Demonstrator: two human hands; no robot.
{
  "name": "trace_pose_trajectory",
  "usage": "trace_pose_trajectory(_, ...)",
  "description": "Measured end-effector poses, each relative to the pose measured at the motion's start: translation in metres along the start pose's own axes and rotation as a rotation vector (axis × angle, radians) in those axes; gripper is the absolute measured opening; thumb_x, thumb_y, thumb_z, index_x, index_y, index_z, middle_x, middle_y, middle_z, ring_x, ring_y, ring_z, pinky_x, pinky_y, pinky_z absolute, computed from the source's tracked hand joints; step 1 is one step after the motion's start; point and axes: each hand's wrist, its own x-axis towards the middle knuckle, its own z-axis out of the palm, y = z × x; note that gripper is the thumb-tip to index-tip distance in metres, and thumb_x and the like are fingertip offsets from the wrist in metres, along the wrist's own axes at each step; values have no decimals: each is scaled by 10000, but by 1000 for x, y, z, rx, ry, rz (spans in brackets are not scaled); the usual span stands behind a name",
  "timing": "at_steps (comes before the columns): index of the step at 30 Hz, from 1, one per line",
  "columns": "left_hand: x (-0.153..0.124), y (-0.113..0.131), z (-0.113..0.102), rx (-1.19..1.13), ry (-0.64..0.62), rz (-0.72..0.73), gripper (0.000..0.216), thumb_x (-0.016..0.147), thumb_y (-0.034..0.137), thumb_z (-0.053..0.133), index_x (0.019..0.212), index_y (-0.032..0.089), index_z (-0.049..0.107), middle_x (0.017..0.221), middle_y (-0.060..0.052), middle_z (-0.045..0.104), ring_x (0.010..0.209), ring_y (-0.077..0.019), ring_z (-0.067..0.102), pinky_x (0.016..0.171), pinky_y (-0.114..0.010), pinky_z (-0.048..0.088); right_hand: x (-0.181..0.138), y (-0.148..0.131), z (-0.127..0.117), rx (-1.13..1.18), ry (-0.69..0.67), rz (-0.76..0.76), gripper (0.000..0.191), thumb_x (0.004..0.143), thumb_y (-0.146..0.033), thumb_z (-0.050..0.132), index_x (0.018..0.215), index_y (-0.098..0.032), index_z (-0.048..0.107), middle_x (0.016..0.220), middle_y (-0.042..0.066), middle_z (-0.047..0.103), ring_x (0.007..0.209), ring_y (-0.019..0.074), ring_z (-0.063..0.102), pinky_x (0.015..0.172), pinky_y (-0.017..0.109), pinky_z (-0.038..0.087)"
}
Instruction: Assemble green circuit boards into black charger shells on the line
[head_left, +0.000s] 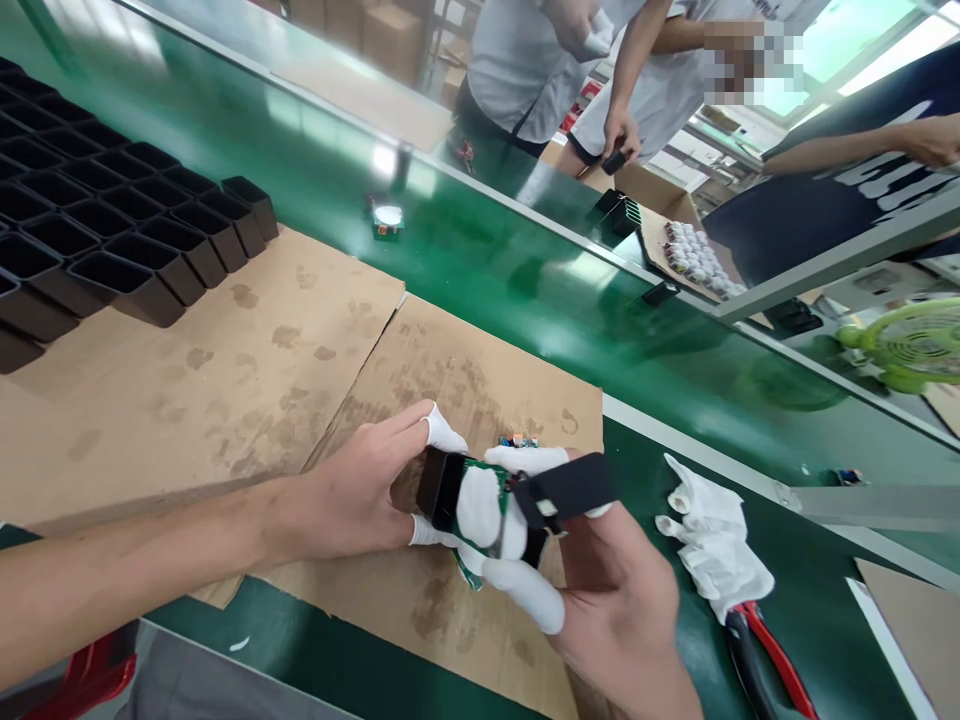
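Observation:
My left hand (375, 480), with white finger cots on its tips, grips a black rectangular plastic case (442, 488) whose opening faces right. In my right hand (600, 590), also in finger cots, is a green circuit board (480, 510) carrying a thick white coating. The board's left end meets the mouth of the case; how far inside it sits I cannot tell. A flat black panel (574, 490) hangs over the board's right end, near my right fingers. Behind the hands, a small circuit part (517, 440) lies on the cardboard, partly hidden.
Rows of open black cases (112, 220) stand at the left on cardboard (262, 370). At right lie a white glove (712, 530) and red-and-black pliers (765, 650). A coated board (388, 218) sits on the green belt (480, 280). Co-workers stand beyond it, near a green fan (911, 340).

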Motion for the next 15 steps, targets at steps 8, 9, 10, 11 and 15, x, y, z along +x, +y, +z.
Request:
trace_pose_trajectory(8, -1, 1, 0, 27, -13, -1, 324, 906, 249, 857, 1155, 227, 650, 1074, -32, 651, 920, -215, 704, 762, -342, 586, -1, -2, -6, -42, -1, 21, 653, 894, -330, 980, 1486, -317, 706, 1371, 120, 796, 1291, 359, 760, 1173, 539, 607)
trace_pose_trajectory(9, -1, 1, 0, 30, -16, -4, 308, 901, 241, 845, 1133, 231, 643, 1071, -35, 648, 917, -225, 705, 749, -353, 583, -1, -2, -6, -37, -7, 27, 645, 892, -332, 980, 1478, -317, 709, 1359, 120, 795, 1264, 356, 767, 1158, 539, 615)
trace_pose_trajectory(10, -1, 1, 0, 32, -19, -6, 300, 892, 232, 837, 1112, 236, 634, 1067, -38, 644, 910, -233, 705, 733, -363, 579, -1, -2, -6, -31, -11, 30, 628, 889, -331, 982, 1458, -317, 717, 1336, 118, 796, 1223, 349, 776, 1132, 533, 627)
trace_pose_trajectory(11, -1, 2, 0, 33, -18, -7, 299, 881, 220, 832, 1094, 241, 624, 1064, -40, 640, 905, -239, 703, 719, -370, 573, -1, -3, -5, -25, -13, 31, 597, 886, -327, 985, 1426, -319, 731, 1298, 110, 799, 1169, 338, 786, 1106, 524, 638)
trace_pose_trajectory(15, -2, 4, 0, 35, -18, -1, 304, 865, 152, 777, 1093, 255, 603, 1057, -33, 614, 890, -235, 692, 716, -382, 567, 0, -4, -3, -18, -31, 33, 505, 891, -311, 978, 1341, -330, 749, 1175, 81, 811, 1054, 324, 789, 1066, 517, 632)
